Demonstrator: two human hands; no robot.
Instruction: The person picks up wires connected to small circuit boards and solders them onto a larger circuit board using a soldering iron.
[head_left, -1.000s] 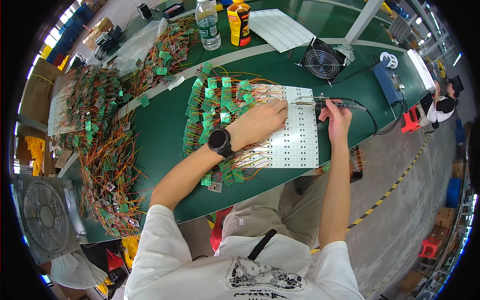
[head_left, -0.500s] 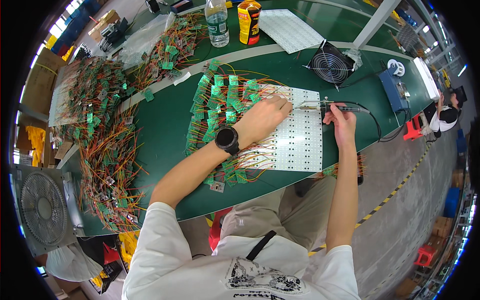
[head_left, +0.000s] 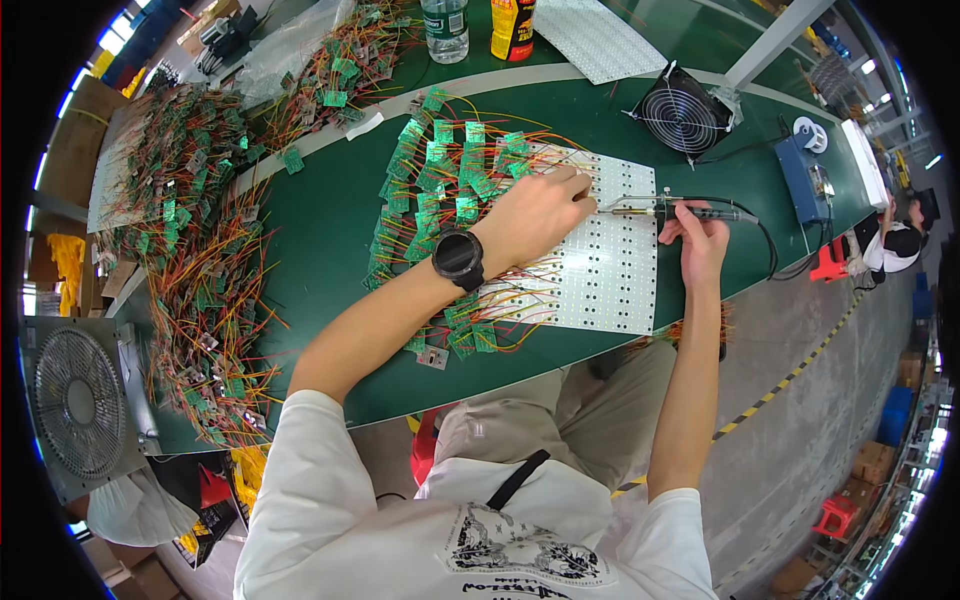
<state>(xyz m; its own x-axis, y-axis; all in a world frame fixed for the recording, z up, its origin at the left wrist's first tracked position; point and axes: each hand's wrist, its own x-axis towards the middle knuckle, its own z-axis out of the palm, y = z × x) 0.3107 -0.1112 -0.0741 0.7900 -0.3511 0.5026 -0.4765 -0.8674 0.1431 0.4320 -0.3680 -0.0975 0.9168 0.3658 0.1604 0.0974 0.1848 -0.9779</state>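
My right hand [head_left: 698, 242] grips a soldering iron [head_left: 705, 213] by its dark handle, its metal tip pointing left over a white panel [head_left: 610, 285] dotted with rows of small dark spots. My left hand [head_left: 540, 218] rests on that panel with its fingers pinched together close to the iron's tip. Whatever those fingers hold is hidden. A black watch sits on my left wrist. Small green circuit boards [head_left: 466, 208] with red and yellow wires lie in rows along the panel's left part, some beneath my left wrist.
A heap of wired green boards [head_left: 205, 190] covers the table's left side. Beyond the panel stand a clear bottle [head_left: 445, 30], an orange-yellow bottle [head_left: 512, 28], another white panel [head_left: 598, 40] and a black fan [head_left: 682, 115]. A blue box [head_left: 803, 180] stands at the right; the iron's cord bends nearby.
The whole view has shifted a little. Against the panel, the soldering iron and my right hand sit slightly nearer to me; my left hand keeps its pinch near the tip.
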